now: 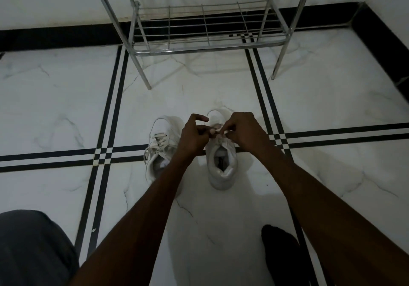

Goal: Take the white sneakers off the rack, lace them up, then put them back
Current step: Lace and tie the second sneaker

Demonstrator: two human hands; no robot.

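Two white sneakers stand side by side on the floor, toes pointing away from me. The left sneaker (159, 150) has loose laces spilling over its side; my left forearm crosses its heel. Over the tongue of the right sneaker (222, 164) both hands meet. My left hand (194, 134) and my right hand (245, 130) each pinch the white lace (218, 130) between fingertips. The metal shoe rack (205, 29) stands beyond the sneakers, its lower shelf bare.
White marble floor (55, 99) with black inlay stripes. A black skirting runs along the wall behind the rack and on the right. My knee in grey fabric (33, 248) is at lower left, a dark sock-clad foot (281, 248) at lower right.
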